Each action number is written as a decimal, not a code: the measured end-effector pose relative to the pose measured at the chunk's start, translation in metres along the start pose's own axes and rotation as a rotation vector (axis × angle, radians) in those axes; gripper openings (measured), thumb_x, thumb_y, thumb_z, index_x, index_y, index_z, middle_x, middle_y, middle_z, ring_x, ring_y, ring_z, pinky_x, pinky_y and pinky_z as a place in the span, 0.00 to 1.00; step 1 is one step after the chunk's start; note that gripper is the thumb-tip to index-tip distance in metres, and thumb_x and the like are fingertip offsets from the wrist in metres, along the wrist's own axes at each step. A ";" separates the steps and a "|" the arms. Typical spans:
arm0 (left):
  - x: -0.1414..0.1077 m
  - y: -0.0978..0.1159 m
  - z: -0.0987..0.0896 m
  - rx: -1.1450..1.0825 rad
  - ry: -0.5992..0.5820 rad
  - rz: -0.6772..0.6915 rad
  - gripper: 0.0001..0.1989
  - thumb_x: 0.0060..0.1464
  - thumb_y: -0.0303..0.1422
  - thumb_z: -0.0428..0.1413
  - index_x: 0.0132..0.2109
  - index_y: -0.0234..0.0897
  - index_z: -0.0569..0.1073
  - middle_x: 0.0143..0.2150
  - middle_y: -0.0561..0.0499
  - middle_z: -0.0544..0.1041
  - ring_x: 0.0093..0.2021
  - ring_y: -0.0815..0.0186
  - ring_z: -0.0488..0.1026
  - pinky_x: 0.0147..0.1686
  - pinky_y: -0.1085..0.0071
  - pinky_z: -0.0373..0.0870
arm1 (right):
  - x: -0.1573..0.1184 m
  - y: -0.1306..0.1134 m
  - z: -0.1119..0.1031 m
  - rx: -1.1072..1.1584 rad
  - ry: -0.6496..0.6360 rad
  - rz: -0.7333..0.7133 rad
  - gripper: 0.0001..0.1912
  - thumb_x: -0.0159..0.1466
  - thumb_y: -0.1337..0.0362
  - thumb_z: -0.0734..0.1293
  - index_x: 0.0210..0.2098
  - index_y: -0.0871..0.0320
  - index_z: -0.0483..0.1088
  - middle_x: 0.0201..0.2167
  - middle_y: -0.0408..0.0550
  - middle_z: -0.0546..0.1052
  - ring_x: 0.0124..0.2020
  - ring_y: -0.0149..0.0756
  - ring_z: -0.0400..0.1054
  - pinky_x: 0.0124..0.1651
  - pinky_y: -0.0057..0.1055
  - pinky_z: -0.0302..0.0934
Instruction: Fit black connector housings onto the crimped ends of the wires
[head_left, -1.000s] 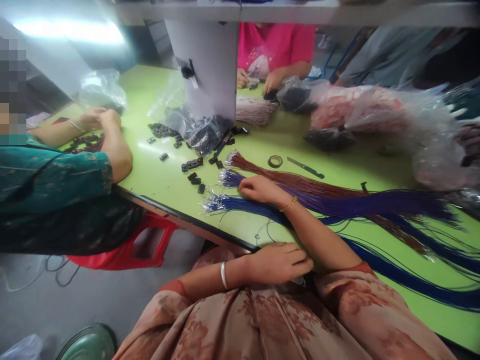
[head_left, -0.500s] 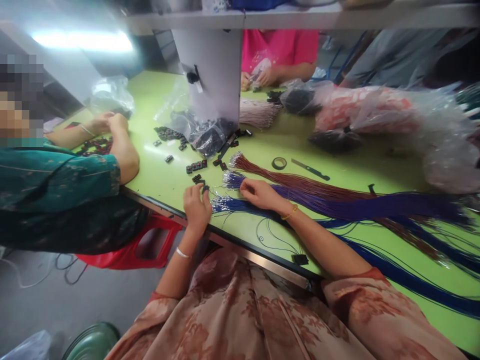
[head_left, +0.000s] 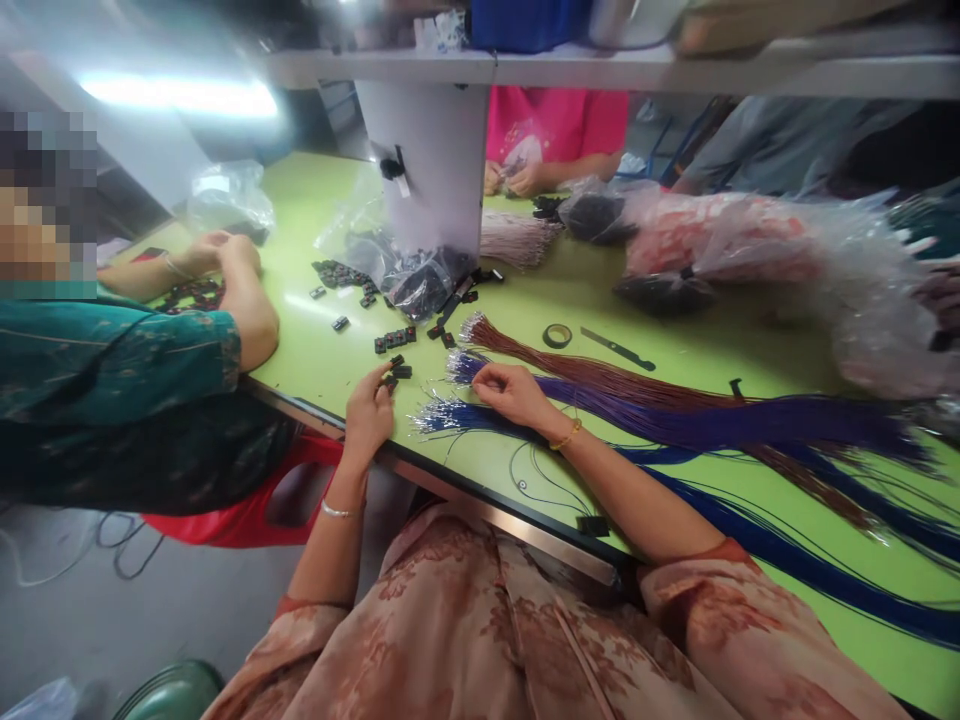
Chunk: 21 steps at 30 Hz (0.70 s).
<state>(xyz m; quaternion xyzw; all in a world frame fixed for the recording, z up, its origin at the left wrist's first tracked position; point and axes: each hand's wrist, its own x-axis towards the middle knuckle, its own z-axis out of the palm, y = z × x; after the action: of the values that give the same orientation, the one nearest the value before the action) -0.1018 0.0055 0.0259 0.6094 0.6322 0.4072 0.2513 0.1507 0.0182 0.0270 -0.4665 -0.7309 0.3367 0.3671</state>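
Note:
My left hand [head_left: 367, 415] is at the table's near edge, its thumb and fingertips closed around a small black connector [head_left: 388, 383]. Just beyond those fingertips lie more black connectors [head_left: 401, 371]. My right hand [head_left: 514, 395] rests over the wires with finger and thumb pinched together; whatever is between them is too small to make out. Under and beside it run a purple wire bundle [head_left: 600, 400] and a blue wire bundle [head_left: 487, 415], both with bare metal terminals at their left ends. A brown wire bundle [head_left: 540, 355] stretches behind them.
A roll of black tape [head_left: 556, 335] and a flat dark blade-like tool [head_left: 619, 350] lie behind the wires. A wired black connector [head_left: 592, 525] sits by the front edge. Plastic bags [head_left: 427, 280] stand near the divider [head_left: 427, 170]. Co-workers sit left and opposite.
My left hand has moved left and slightly down, away from the blue wire ends, towards the loose connectors. My right hand has shifted slightly left. The camera view has tilted up a little.

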 end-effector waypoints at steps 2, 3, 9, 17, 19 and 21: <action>-0.008 0.009 0.009 -0.356 -0.044 -0.101 0.18 0.55 0.32 0.51 0.53 0.38 0.71 0.47 0.46 0.74 0.41 0.64 0.73 0.45 0.63 0.71 | -0.001 -0.001 0.000 0.014 0.021 0.023 0.06 0.56 0.66 0.64 0.28 0.60 0.73 0.19 0.38 0.68 0.21 0.25 0.54 0.27 0.24 0.50; -0.013 0.014 0.015 -0.524 -0.084 -0.156 0.18 0.55 0.33 0.53 0.53 0.38 0.71 0.47 0.47 0.73 0.41 0.65 0.74 0.45 0.64 0.72 | -0.002 -0.002 0.000 0.018 0.031 0.030 0.06 0.56 0.65 0.64 0.28 0.60 0.72 0.19 0.38 0.68 0.21 0.25 0.54 0.27 0.24 0.50; -0.031 0.040 0.050 -1.068 -0.320 -0.383 0.16 0.48 0.31 0.62 0.46 0.38 0.73 0.40 0.51 0.75 0.39 0.69 0.75 0.44 0.71 0.72 | -0.009 -0.012 -0.002 0.013 0.038 0.034 0.08 0.57 0.62 0.64 0.28 0.61 0.72 0.19 0.39 0.68 0.21 0.25 0.54 0.27 0.24 0.49; -0.030 0.045 0.059 -1.247 -0.414 -0.485 0.15 0.48 0.26 0.62 0.45 0.37 0.73 0.39 0.51 0.76 0.39 0.71 0.74 0.43 0.73 0.71 | -0.015 -0.021 -0.001 -0.006 0.009 0.069 0.10 0.58 0.60 0.63 0.24 0.59 0.68 0.16 0.37 0.62 0.20 0.25 0.50 0.24 0.24 0.44; -0.030 0.045 0.059 -1.242 -0.426 -0.484 0.15 0.49 0.26 0.61 0.45 0.37 0.73 0.39 0.51 0.76 0.39 0.71 0.74 0.45 0.72 0.70 | -0.016 -0.022 0.000 -0.016 0.011 0.067 0.10 0.58 0.61 0.63 0.23 0.59 0.67 0.16 0.37 0.61 0.20 0.25 0.49 0.24 0.25 0.44; -0.031 0.046 0.059 -1.227 -0.437 -0.474 0.14 0.50 0.27 0.61 0.46 0.37 0.73 0.39 0.51 0.75 0.39 0.71 0.74 0.45 0.72 0.70 | -0.016 -0.022 0.000 -0.020 0.010 0.065 0.11 0.58 0.60 0.63 0.23 0.59 0.67 0.16 0.37 0.61 0.20 0.25 0.49 0.24 0.25 0.43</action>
<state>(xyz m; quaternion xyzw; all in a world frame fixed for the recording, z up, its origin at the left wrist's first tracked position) -0.0234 -0.0155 0.0261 0.2706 0.3384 0.4931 0.7544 0.1456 -0.0041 0.0416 -0.4953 -0.7168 0.3389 0.3550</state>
